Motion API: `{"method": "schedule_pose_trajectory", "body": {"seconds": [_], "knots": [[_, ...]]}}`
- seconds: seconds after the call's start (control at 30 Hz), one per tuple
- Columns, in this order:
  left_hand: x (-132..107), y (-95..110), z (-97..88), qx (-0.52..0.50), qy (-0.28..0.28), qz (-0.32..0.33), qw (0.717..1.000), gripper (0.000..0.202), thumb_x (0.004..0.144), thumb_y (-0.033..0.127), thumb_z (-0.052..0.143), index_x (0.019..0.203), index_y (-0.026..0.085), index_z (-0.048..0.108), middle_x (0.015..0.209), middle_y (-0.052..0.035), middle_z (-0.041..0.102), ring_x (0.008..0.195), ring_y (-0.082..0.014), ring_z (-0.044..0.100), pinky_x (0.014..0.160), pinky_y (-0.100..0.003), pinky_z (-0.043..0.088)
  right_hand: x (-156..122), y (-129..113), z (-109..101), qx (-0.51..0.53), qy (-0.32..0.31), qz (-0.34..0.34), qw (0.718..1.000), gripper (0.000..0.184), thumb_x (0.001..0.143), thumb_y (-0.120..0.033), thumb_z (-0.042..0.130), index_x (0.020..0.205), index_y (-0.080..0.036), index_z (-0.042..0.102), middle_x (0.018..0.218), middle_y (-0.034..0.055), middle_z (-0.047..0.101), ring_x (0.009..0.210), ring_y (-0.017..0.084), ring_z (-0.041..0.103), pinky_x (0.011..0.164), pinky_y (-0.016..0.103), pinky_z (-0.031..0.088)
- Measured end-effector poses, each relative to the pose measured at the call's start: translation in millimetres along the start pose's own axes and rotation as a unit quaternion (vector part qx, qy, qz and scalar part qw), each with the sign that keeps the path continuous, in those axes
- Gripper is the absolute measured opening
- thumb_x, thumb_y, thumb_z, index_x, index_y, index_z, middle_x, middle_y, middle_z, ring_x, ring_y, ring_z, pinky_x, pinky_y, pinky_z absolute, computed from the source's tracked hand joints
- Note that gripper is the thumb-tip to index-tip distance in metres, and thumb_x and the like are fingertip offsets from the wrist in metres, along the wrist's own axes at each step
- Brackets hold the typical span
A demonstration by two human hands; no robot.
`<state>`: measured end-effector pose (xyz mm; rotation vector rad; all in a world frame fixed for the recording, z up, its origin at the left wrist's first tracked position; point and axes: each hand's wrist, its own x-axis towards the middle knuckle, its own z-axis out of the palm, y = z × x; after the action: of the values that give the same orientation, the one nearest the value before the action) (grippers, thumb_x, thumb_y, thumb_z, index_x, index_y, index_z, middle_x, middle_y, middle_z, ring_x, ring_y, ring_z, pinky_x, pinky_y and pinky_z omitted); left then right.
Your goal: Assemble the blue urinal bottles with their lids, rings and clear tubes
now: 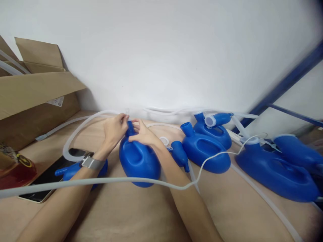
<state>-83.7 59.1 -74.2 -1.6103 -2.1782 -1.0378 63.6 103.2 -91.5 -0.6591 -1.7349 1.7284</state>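
A blue plastic urinal bottle [140,161] with a moulded handle stands between my hands on the brown surface. My right hand [145,134] is closed around its neck, thumb on the near side and fingers behind. My left hand [114,129], a watch on its wrist, pinches beside the mouth; its fingertips hide what they hold. A small clear piece [127,110] shows just above those fingertips. A translucent tube [73,137] curves up behind my left hand; where it ends is hidden. Under my left forearm lies a blue spouted part [68,172], partly covered.
More blue bottles [205,151] with tubes and a blue spouted cup [179,153] lie at right. A white cable [113,180] crosses in front of my forearms. At left are an open cardboard box [37,84], a phone [40,191] and a reddish container [17,171]. A white wall [161,57] stands behind.
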Motion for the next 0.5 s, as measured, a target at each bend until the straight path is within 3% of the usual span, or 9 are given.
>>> {"method": "schedule_pose_trajectory", "body": {"seconds": [0.13, 0.2, 0.27, 0.37, 0.43, 0.5], "knots": [[10.4, -12.9, -1.8, -0.028, 0.016, -0.067, 0.997, 0.051, 0.106, 0.036, 0.027, 0.112, 0.014, 0.073, 0.104, -0.0176, 0.081, 0.095, -0.0292, 0.077, 0.082, -0.036, 0.055, -9.4, -7.4, 0.7, -0.011, -0.028, 0.014, 0.999, 0.121, 0.052, -0.01, 0.088, 0.16, -0.024, 0.035, 0.156, 0.0158, 0.059, 0.149, 0.033, 0.054, 0.123, 0.052, 0.047], [17.1, -21.2, -5.1, -0.035, 0.0, -0.084, 0.996, 0.053, 0.106, 0.036, 0.025, 0.118, 0.013, 0.071, 0.109, -0.019, 0.08, 0.1, -0.0305, 0.076, 0.088, -0.039, 0.056, -13.0, -10.4, 0.3, -0.019, -0.042, 0.019, 0.999, 0.133, 0.052, -0.011, 0.091, 0.168, -0.021, 0.027, 0.165, 0.0191, 0.051, 0.156, 0.035, 0.046, 0.127, 0.053, 0.041], [23.4, -28.0, -11.2, -0.038, -0.035, -0.08, 0.995, 0.05, 0.102, 0.043, 0.04, 0.127, 0.012, 0.07, 0.116, -0.02, 0.079, 0.108, -0.0343, 0.074, 0.093, -0.042, 0.056, -14.0, -12.5, -0.9, -0.024, -0.044, 0.016, 0.999, 0.132, 0.051, -0.008, 0.091, 0.168, -0.018, 0.031, 0.169, 0.0196, 0.045, 0.159, 0.035, 0.042, 0.131, 0.051, 0.036], [30.5, -32.2, -27.0, -0.04, -0.069, -0.062, 0.995, 0.062, 0.091, 0.047, 0.059, 0.14, 0.009, 0.063, 0.13, -0.0227, 0.073, 0.118, -0.0375, 0.07, 0.098, -0.044, 0.055, -12.1, -13.9, -3.5, -0.022, -0.056, 0.022, 0.998, 0.12, 0.051, -0.008, 0.09, 0.162, -0.016, 0.045, 0.172, 0.0177, 0.041, 0.16, 0.033, 0.041, 0.132, 0.046, 0.035], [32.6, -30.3, -40.6, -0.033, -0.092, -0.032, 0.995, 0.056, 0.089, 0.051, 0.058, 0.129, 0.012, 0.069, 0.122, -0.0203, 0.075, 0.114, -0.0369, 0.069, 0.093, -0.042, 0.054, -11.0, -14.0, -5.0, -0.014, -0.064, 0.029, 0.997, 0.113, 0.054, -0.01, 0.089, 0.159, -0.015, 0.049, 0.168, 0.0171, 0.047, 0.157, 0.032, 0.046, 0.13, 0.044, 0.039], [32.2, -25.4, -52.2, -0.036, -0.165, 0.021, 0.985, 0.049, 0.091, 0.059, 0.051, 0.099, 0.017, 0.075, 0.096, -0.0133, 0.077, 0.094, -0.0324, 0.069, 0.079, -0.037, 0.052, -11.1, -13.9, -6.2, -0.022, -0.068, 0.033, 0.997, 0.107, 0.057, -0.009, 0.088, 0.157, -0.015, 0.052, 0.162, 0.0166, 0.056, 0.152, 0.032, 0.053, 0.128, 0.044, 0.043]]}}
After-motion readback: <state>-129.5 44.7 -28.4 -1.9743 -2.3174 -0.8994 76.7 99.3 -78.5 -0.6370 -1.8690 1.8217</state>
